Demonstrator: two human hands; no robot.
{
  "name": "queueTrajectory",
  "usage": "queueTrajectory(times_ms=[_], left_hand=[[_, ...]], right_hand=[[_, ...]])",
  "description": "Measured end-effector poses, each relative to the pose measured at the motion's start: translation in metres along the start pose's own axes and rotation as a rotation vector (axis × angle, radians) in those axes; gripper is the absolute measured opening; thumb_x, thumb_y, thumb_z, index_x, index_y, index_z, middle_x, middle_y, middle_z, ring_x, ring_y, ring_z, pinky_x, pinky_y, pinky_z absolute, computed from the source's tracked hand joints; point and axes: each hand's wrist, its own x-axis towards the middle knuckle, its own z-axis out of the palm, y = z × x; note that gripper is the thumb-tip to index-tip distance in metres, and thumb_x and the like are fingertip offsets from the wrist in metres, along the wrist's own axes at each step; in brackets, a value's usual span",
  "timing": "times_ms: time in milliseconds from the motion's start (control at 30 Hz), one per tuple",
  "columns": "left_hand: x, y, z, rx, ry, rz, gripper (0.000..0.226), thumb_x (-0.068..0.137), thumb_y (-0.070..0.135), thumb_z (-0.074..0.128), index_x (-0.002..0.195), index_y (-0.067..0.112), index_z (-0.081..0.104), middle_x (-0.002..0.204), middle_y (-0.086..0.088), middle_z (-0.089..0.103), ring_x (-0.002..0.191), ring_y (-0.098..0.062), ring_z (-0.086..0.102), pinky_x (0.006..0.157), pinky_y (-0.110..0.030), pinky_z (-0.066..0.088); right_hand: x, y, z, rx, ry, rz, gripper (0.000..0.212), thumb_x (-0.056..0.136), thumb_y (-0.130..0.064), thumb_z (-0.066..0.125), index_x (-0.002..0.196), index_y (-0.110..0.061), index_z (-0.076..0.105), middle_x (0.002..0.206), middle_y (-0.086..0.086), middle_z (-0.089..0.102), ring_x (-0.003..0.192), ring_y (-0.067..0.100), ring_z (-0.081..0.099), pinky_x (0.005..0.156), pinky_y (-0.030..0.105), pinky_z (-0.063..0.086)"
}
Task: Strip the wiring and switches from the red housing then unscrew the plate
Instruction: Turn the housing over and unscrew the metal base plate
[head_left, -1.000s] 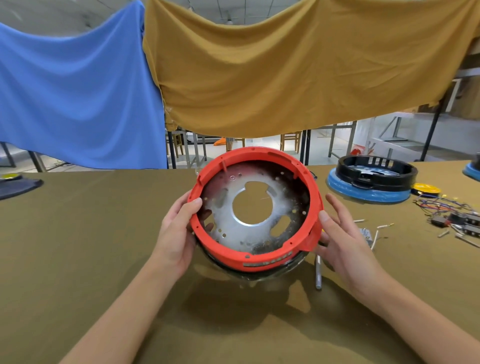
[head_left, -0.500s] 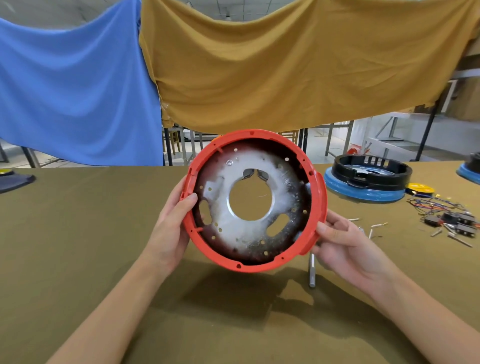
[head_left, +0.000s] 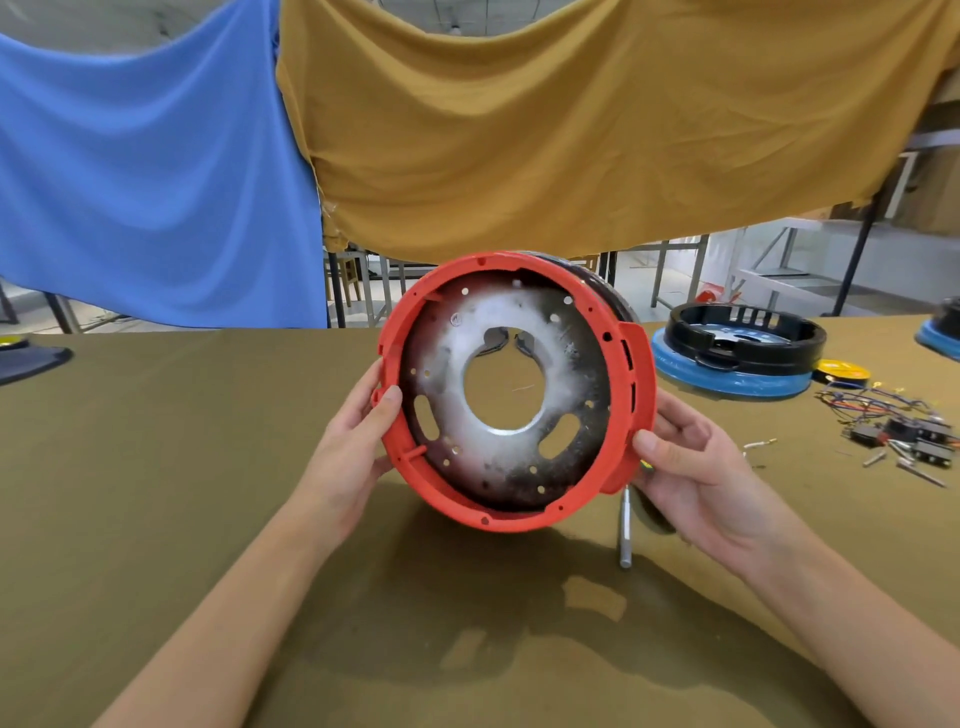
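I hold the round red housing (head_left: 621, 415) upright above the table, its open side facing me. Inside it sits a scorched metal plate (head_left: 488, 441) with a large centre hole and several small holes. My left hand (head_left: 353, 441) grips the housing's left rim, thumb over the edge. My right hand (head_left: 691, 467) grips the lower right rim beside the red tab, thumb on the front. A heap of removed wires and switches (head_left: 898, 426) lies on the table at the far right.
A screwdriver (head_left: 625, 530) lies on the olive table cloth (head_left: 156, 467) just below my right hand. A blue and black housing (head_left: 737, 353) stands behind right, with a yellow disc (head_left: 841, 371) beside it. Loose metal terminals (head_left: 758, 444) lie near the wires. Blue and mustard cloths hang behind.
I have lifted the housing off the table and tipped it upright toward me, turning it so the red tab moved to the right. My right hand closed onto the rim.
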Motion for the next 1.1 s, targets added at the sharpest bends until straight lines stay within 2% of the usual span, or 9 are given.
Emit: queueTrajectory(times_ms=[100,300,433,533,600,667,767,933,1100], left_hand=[[0.0,0.003,0.0,-0.024,-0.001,-0.06,0.029,0.096,0.042,0.053,0.122,0.047,0.064,0.117,0.01,0.072,0.098,-0.007,0.069,0.069,-0.03,0.059],[0.004,0.013,-0.007,-0.363,0.051,-0.182,0.067,0.088,0.071,0.041,0.145,0.035,0.047,0.142,-0.008,0.054,0.125,-0.029,0.058,0.101,-0.061,0.043],[0.002,0.018,-0.012,-0.45,-0.016,-0.169,0.091,0.066,0.077,0.065,0.143,0.031,0.049,0.133,-0.009,0.063,0.117,-0.031,0.066,0.09,-0.054,0.056],[-0.001,0.018,-0.009,-0.103,-0.014,-0.197,0.081,0.058,0.077,0.072,0.122,0.028,0.068,0.113,0.002,0.072,0.096,-0.015,0.071,0.074,-0.038,0.057],[0.0,0.011,-0.007,0.091,0.03,-0.213,0.059,0.07,0.065,0.074,0.114,0.026,0.07,0.103,0.006,0.075,0.085,-0.011,0.071,0.072,-0.033,0.054],[0.001,0.005,-0.008,0.16,0.122,-0.211,0.023,0.087,0.026,0.071,0.109,0.022,0.067,0.097,0.004,0.077,0.077,-0.011,0.072,0.066,-0.029,0.053],[0.003,0.004,-0.012,0.197,0.198,-0.188,0.033,0.08,-0.01,0.048,0.092,0.014,0.068,0.081,0.001,0.074,0.064,-0.011,0.065,0.059,-0.027,0.047],[0.003,0.004,-0.013,0.24,0.198,-0.191,0.04,0.073,-0.014,0.039,0.064,0.018,0.062,0.058,0.008,0.063,0.048,-0.006,0.055,0.047,-0.021,0.04],[0.004,0.003,-0.011,0.266,0.206,-0.204,0.048,0.073,-0.014,0.039,0.051,0.021,0.064,0.058,0.009,0.063,0.048,-0.005,0.055,0.048,-0.021,0.039]], right_hand=[[-0.001,-0.006,0.008,-0.129,-0.03,-0.071,0.061,0.067,-0.004,0.076,0.126,-0.001,0.06,0.113,0.018,0.07,0.1,0.03,0.069,0.088,0.039,0.058],[-0.009,-0.003,0.028,-0.714,-0.094,-0.323,0.05,0.072,0.001,0.08,0.113,-0.025,0.069,0.109,-0.003,0.074,0.104,0.014,0.068,0.092,0.022,0.051],[-0.013,0.009,0.028,-1.337,-0.198,-0.419,0.042,0.082,-0.005,0.076,0.121,-0.02,0.068,0.109,-0.012,0.07,0.106,0.008,0.063,0.095,0.029,0.05],[-0.012,0.017,0.03,-1.61,-0.337,-0.654,0.042,0.077,0.002,0.079,0.117,-0.008,0.068,0.103,-0.001,0.071,0.093,0.022,0.065,0.084,0.039,0.054],[-0.01,0.022,0.033,-1.73,-0.418,-0.8,0.051,0.065,0.01,0.082,0.11,-0.01,0.07,0.097,-0.002,0.07,0.084,0.023,0.063,0.076,0.034,0.052],[-0.009,0.028,0.034,-1.792,-0.474,-0.856,0.062,0.055,0.016,0.079,0.109,-0.012,0.069,0.097,-0.003,0.069,0.082,0.022,0.061,0.073,0.033,0.051],[-0.01,0.033,0.033,-1.796,-0.493,-0.842,0.06,0.061,0.01,0.082,0.113,-0.015,0.068,0.1,-0.004,0.069,0.086,0.02,0.061,0.077,0.031,0.052],[-0.01,0.03,0.029,-1.743,-0.358,-0.811,0.026,0.081,-0.023,0.082,0.102,-0.013,0.071,0.095,-0.003,0.068,0.088,0.019,0.061,0.088,0.028,0.044],[-0.013,0.029,0.031,-1.751,-0.372,-0.725,0.027,0.082,-0.032,0.079,0.101,-0.014,0.071,0.096,-0.006,0.069,0.09,0.017,0.062,0.092,0.025,0.042]])
